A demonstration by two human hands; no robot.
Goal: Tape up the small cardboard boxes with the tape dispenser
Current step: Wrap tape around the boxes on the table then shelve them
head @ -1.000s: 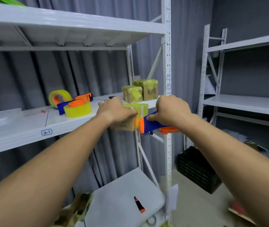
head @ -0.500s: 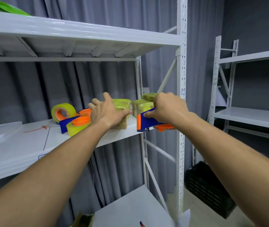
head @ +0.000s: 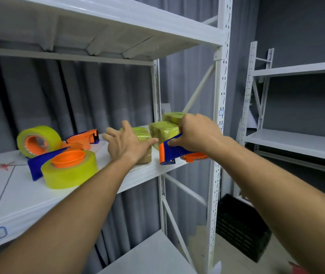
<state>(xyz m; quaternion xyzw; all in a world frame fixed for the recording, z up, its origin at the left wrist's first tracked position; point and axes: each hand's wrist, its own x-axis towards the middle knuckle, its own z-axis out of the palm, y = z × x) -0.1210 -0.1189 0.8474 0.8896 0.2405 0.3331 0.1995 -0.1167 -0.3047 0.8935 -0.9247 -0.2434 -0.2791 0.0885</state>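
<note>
Set down now on the white shelf point(head: 118, 182), a taped cardboard box point(head: 143, 144) is sitting under the left hand point(head: 127, 142), whose fingers are spreading flat over it, while the right hand point(head: 196, 131) is gripping the blue-and-orange tape dispenser point(head: 174, 154) just right of those fingertips.

Small cardboard boxes point(head: 164, 130): brown, wrapped in glossy yellow-green tape. Handheld plastic tape dispenser point(head: 174, 152): blue body, orange front edge and hub. Spare tape rolls point(head: 69, 171): translucent yellow on orange cores. White metal shelf point(head: 9, 192): red and black pen lines, possibly hand-drawn. Curtain grey.
</note>
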